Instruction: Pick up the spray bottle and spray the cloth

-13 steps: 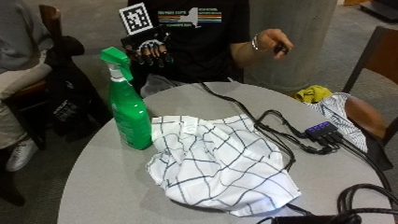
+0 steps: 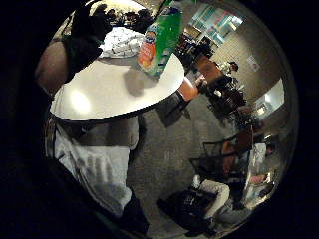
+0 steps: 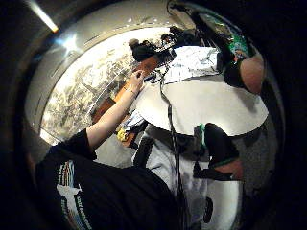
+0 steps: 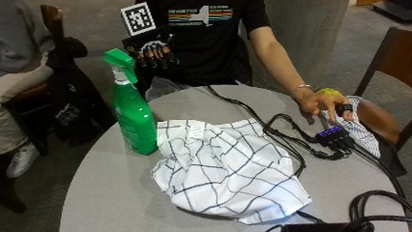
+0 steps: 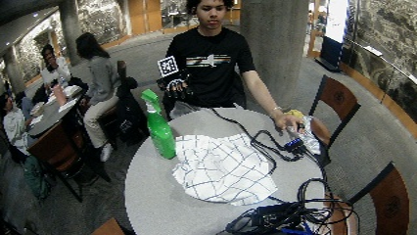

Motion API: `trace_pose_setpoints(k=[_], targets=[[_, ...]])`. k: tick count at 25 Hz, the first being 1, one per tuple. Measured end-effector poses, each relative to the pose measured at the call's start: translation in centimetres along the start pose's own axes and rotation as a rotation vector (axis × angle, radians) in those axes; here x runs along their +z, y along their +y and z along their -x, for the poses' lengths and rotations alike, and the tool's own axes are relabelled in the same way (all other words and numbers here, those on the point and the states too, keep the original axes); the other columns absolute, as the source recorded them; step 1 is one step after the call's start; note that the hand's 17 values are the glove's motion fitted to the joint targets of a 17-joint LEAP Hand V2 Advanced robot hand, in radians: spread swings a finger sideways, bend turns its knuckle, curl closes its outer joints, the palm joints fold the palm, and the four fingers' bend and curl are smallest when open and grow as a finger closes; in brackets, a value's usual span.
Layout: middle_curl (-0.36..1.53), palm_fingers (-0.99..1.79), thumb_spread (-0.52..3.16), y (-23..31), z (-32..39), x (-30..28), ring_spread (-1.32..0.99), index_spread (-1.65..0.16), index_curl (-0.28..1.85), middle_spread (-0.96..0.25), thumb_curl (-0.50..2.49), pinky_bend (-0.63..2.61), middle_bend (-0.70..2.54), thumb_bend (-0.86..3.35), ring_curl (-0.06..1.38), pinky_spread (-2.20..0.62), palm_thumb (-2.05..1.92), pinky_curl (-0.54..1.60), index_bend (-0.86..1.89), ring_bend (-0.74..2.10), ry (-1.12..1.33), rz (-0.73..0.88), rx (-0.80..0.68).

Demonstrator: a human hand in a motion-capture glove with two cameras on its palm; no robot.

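- A public café or canteen hall (stone-clad walls (image 5: 384,29), thick concrete column (image 5: 273,44));
- several round tables (image 5: 150,196) with wooden chairs (image 5: 338,98);
- other seated people (image 5: 98,83) at a neighbouring table (image 5: 49,115)

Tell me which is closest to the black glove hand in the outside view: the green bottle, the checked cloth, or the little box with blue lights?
From the gloved right hand:
1. Spray bottle, just below it.
2. Checked cloth, mid-table.
3. Box with blue lights, far side by the bare hand.

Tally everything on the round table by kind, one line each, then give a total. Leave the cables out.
Green spray bottle: 1
White checked cloth: 1
Black hub with blue lights: 1
Bare hand resting at the table's edge: 1
Total: 4
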State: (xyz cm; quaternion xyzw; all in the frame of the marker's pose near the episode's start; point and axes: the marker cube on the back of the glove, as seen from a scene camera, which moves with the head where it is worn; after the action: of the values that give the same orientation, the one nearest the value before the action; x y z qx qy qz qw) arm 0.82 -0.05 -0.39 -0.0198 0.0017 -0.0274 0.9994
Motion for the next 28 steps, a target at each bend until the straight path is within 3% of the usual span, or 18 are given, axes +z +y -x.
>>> trace_pose_setpoints(k=[6,11,19,26,28], targets=[[0.28,0.89,0.89,0.1,0.3,0.0,-0.06,-0.29,0.29,-0.08,0.28,0.25,0.41,0.27,0.22,0.14,0.7,0.18,0.18,0.19,0.006,-0.002,-0.006],[0.3,0.89,0.94,0.5,0.4,-0.6,-0.07,-0.3,0.31,-0.09,0.3,0.24,0.39,0.22,0.24,0.14,0.7,0.19,0.17,0.19,0.026,0.038,0.12],[0.33,0.88,0.98,-0.3,-0.4,-0.3,-0.08,-0.32,0.32,-0.1,0.32,0.24,0.36,0.15,0.26,0.15,0.71,0.21,0.14,0.19,0.014,-0.028,0.006],[0.35,0.77,0.99,0.3,-1.8,0.2,-0.08,-0.36,0.25,-0.11,0.33,0.32,0.34,0.08,0.3,0.14,0.72,0.26,0.01,0.27,-0.287,0.011,0.151],[0.36,0.73,0.99,0.8,-2.5,-0.2,-0.08,-0.37,0.22,-0.11,0.34,0.36,0.34,0.06,0.32,0.14,0.72,0.27,-0.01,0.31,-0.402,0.093,0.137]])
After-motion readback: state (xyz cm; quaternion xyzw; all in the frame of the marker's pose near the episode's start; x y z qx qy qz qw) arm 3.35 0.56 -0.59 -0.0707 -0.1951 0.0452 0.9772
